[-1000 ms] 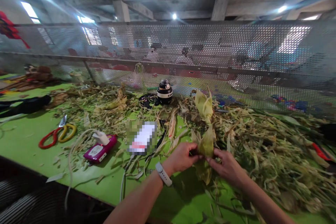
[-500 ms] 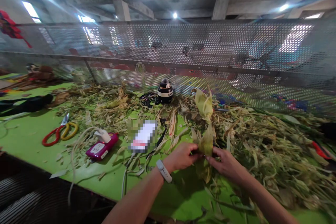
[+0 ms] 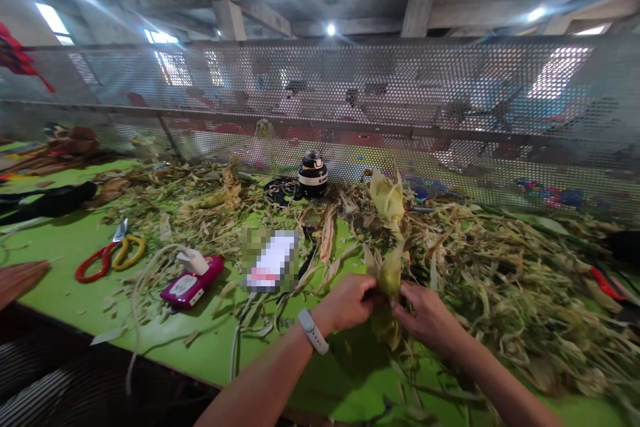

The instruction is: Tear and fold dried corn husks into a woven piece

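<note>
Both of my hands are closed on a yellow-green corn husk over the green table. My left hand, below a white wristband, pinches the husk's left side. On its right side, my right hand grips it with thumb and fingers. Part of the husk hangs down between the hands, and its pointed leaves stand up above them. Just beyond it is another pale husk. Dry husk strips are heaped to the right of my right hand.
Left of my arms lie a phone, a purple power bank with a white plug, and red-and-yellow scissors. A black jar stands near the perforated metal screen. Another person's fingertips show at the left edge.
Another person's fingers have come in at the left edge. My hands still hold the husk, with my fingers slightly closer around it. The view has shifted a little.
</note>
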Tool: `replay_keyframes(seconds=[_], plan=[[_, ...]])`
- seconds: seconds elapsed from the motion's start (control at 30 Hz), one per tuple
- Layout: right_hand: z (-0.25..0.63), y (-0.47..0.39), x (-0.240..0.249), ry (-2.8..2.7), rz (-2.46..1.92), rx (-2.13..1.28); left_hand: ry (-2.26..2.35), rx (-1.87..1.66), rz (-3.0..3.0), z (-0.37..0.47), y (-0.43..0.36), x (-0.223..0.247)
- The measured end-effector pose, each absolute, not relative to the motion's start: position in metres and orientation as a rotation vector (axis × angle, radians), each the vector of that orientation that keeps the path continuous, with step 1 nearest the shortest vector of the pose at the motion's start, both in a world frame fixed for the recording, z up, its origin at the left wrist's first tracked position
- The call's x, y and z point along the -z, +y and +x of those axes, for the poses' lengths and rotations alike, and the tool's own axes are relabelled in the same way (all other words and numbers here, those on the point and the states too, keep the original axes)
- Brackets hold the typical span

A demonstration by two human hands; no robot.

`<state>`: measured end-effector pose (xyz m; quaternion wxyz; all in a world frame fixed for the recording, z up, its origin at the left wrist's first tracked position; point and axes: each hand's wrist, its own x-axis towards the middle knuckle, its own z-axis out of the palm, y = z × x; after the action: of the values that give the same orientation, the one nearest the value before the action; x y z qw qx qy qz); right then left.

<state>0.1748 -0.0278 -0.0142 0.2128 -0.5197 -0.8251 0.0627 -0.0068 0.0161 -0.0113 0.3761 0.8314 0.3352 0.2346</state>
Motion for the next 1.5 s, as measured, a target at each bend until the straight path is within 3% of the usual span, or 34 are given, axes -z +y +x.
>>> replay_keyframes(seconds=[0.37,0.63,0.77,1.03,1.27,1.5], plan=[[0.173,-0.027,0.012,-2.303,-1.398,-0.165,0.845,-0.557,2.087,-0.009,0.017,0.01],[0.174,-0.03,-0.003,-2.009,-1.303,-0.9,0.621,-0.462,1.626,-0.018,0.021,0.004],[0.175,-0.03,-0.005,-1.952,-1.251,-1.084,0.649,-0.399,1.617,-0.019,0.023,0.008],[0.176,-0.03,-0.002,-2.183,-1.414,-0.855,0.648,-0.352,1.811,-0.015,0.021,0.01],[0.17,-0.031,0.003,-2.384,-1.516,-0.383,0.743,-0.431,2.077,-0.011,0.016,0.011],[0.169,-0.031,0.006,-2.407,-1.481,-0.401,0.866,-0.425,2.206,-0.008,0.009,0.008]])
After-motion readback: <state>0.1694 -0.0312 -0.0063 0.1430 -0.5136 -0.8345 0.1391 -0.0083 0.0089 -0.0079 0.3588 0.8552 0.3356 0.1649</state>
